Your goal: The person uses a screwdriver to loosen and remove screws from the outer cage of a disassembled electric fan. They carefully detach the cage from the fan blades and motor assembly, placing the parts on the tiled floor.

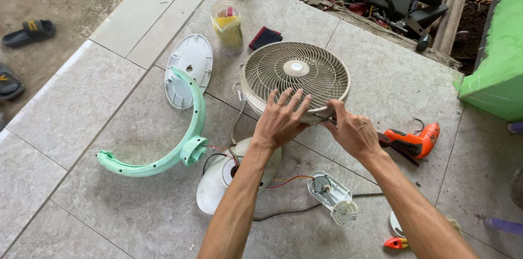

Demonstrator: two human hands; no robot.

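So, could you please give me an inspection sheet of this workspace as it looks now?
Surface: grey tiled floor, dusty.
Job's things: round fan grille lying flat; small motor near it.
Clutter: green curved fan part, white round cover, plastic jar, orange drill.
Grippers: left hand spread on the grille rim; right hand presses a thin tool to the rim.
Cables: loose wires run to the motor.
Surroundings: sandals on dirt, green wall.

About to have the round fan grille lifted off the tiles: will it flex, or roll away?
The fan grille looks like thin plastic ribs, so probably light and somewhat flexible. It lies flat on the tiled floor, so rolling seems unlikely. The left hand presses its rim; the right hand works a thin tool there.
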